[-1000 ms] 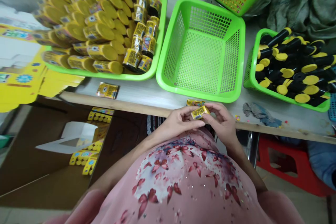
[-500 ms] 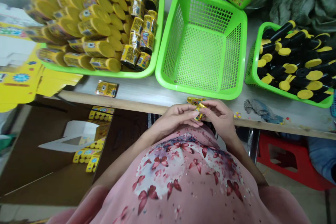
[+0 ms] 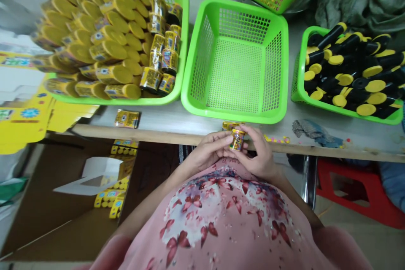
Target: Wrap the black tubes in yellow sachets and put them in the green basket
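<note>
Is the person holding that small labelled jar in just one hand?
No, the small labelled jar is held between the fingers of both the left hand and the right hand.

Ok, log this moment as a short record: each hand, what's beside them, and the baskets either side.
left hand: holds the labelled jar
right hand: holds the same jar from the other side
beside hands: yellow packet on the table, just past the wooden table edge
left-side basket: green plastic basket, heaped with yellow-capped jars
right-side basket: green plastic basket, filled with black tubes and yellow caps
</note>
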A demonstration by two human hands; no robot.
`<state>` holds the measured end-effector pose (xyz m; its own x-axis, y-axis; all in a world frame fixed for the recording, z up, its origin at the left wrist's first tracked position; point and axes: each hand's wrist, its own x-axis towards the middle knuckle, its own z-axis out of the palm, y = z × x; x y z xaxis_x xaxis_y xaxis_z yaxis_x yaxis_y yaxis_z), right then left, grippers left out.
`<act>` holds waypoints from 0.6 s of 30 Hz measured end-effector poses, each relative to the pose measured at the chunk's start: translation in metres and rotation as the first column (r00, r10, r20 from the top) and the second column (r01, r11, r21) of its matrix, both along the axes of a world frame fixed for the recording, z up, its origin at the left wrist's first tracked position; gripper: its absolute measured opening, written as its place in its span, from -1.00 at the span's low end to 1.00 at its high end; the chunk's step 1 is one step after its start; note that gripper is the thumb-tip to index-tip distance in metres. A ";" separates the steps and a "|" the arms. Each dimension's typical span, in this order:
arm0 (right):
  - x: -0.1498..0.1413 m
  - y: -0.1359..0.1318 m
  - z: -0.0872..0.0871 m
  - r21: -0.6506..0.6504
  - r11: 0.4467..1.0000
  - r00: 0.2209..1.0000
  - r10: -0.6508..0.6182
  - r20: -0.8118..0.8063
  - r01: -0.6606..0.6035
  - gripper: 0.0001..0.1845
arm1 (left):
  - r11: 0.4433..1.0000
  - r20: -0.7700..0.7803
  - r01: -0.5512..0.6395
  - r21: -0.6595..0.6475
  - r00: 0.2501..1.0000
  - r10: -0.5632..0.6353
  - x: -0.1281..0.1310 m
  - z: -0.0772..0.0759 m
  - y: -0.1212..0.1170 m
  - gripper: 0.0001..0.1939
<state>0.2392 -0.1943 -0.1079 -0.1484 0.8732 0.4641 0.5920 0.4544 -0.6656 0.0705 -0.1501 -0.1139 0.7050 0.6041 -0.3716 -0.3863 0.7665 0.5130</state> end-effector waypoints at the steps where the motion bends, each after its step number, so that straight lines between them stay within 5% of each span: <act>1: 0.000 0.000 0.000 -0.004 1.000 1.000 0.012 -0.004 -0.012 -0.30 | 1.000 -0.016 0.003 0.000 1.000 -0.003 0.001 0.001 -0.001 -0.66; 10: 0.000 -0.006 -0.004 -0.085 0.996 1.000 0.007 0.020 -0.006 -0.26 | 0.994 -0.177 -0.106 0.006 0.979 0.105 0.008 0.015 -0.003 -0.71; 18: 0.000 -0.008 -0.010 -0.030 0.998 0.999 -0.050 0.021 0.050 -0.31 | 0.992 -0.129 -0.122 0.021 0.984 0.124 0.008 0.002 -0.005 -0.66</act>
